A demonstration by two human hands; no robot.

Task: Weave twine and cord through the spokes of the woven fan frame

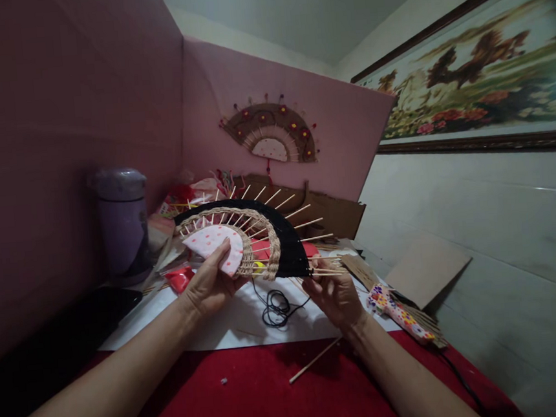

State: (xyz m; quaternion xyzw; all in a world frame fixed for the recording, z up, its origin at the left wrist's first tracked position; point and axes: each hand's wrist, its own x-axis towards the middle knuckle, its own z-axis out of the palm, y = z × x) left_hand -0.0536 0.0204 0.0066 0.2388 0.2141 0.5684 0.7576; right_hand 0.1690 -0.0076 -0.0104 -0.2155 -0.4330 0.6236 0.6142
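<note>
A half-round woven fan (287,237) is held up over the table, with thin wooden sticks fanning out past a black woven band and a twine band inside it. My left hand (213,279) grips its white, pink-dotted base (215,243), thumb on top and fingers hidden underneath. At the fan's lower right corner, my right hand (334,291) pinches the end of the black band near the outermost sticks. A loose black cord (276,309) lies coiled on the white sheet below and runs toward my right hand.
A flowered glue gun (399,315) lies at right beside cardboard (427,270). One loose stick (315,359) rests on the red tablecloth (256,405). At left stand a purple flask (124,225) and a dark flat object (106,311). A finished-looking fan (245,117) hangs on the pink panel behind.
</note>
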